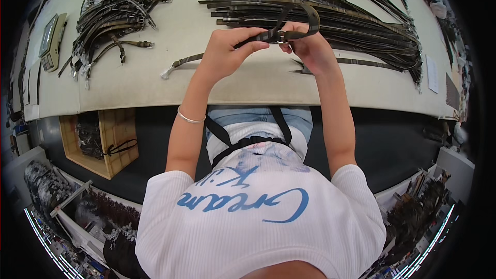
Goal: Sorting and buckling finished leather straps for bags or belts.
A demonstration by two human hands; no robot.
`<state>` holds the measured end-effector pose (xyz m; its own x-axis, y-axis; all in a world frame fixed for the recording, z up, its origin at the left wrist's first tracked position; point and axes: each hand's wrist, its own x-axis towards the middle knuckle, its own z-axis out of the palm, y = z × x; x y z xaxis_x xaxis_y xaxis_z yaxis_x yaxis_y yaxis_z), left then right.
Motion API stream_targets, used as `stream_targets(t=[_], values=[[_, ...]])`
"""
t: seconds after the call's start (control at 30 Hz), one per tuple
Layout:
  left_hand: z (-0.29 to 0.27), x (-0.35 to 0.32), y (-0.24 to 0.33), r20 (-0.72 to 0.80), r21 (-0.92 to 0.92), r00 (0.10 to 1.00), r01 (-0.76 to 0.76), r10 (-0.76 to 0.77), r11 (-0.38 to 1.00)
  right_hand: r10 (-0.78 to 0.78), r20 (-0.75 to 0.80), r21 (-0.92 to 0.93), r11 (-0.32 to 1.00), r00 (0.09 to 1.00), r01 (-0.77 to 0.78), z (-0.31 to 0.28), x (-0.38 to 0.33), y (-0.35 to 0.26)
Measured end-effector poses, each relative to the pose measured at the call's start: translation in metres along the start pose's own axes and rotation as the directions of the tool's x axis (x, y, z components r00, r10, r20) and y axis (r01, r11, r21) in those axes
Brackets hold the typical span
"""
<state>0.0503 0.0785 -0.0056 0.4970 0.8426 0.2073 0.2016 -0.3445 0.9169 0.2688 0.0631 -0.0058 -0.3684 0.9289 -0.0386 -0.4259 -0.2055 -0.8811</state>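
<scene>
Above the near part of the table, both my hands hold a narrow dark belt strap [309, 16] with a silver buckle [281, 36]. My left hand [227, 51] pinches the strap just left of the buckle, thumb and fingers closed on it. On the buckle's other side, the fingers of my right hand [312, 50] curl around the strap, which bends up in a loop over them. Beneath my left wrist runs a strap piece [187, 60] whose end is wrapped in clear plastic [166, 73]. A dark pointed thing [299, 68] lies by my right wrist, partly hidden.
A long bundle of dark straps [361, 33] spreads behind my hands and to the right. Buckled straps [111, 18] are piled at the left, near a scale-like device [52, 42]. A white paper [432, 75] lies far right. Below the table edge [155, 104] stands a wooden box [118, 139].
</scene>
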Motion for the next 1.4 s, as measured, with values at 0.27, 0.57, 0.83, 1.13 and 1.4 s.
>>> stream_targets(t=[0.27,0.57,0.83,1.13,1.4], values=[[-0.005,-0.006,-0.015,-0.026,-0.108,1.000,0.000,-0.003,0.994,0.017,-0.061,-0.026,0.999,0.998,-0.019,0.007,-0.005,0.004],[-0.043,-0.021,-0.016,0.029,-0.103,0.999,0.045,-0.042,0.994,0.031,-0.144,-0.074,0.996,0.989,-0.042,0.006,-0.007,-0.008],[-0.066,-0.044,-0.020,0.051,-0.290,0.978,0.210,-0.204,0.934,-0.017,-0.192,-0.101,0.995,0.981,-0.002,-0.001,-0.013,-0.010],[-0.089,-0.068,-0.043,0.027,-0.404,0.972,0.225,-0.234,0.887,-0.121,-0.228,-0.216,0.974,0.966,0.071,-0.011,-0.025,-0.025],[-0.093,-0.080,-0.037,0.085,-0.621,0.954,0.276,-0.287,0.734,-0.163,-0.246,-0.309,0.947,0.956,0.082,-0.025,-0.027,-0.035]])
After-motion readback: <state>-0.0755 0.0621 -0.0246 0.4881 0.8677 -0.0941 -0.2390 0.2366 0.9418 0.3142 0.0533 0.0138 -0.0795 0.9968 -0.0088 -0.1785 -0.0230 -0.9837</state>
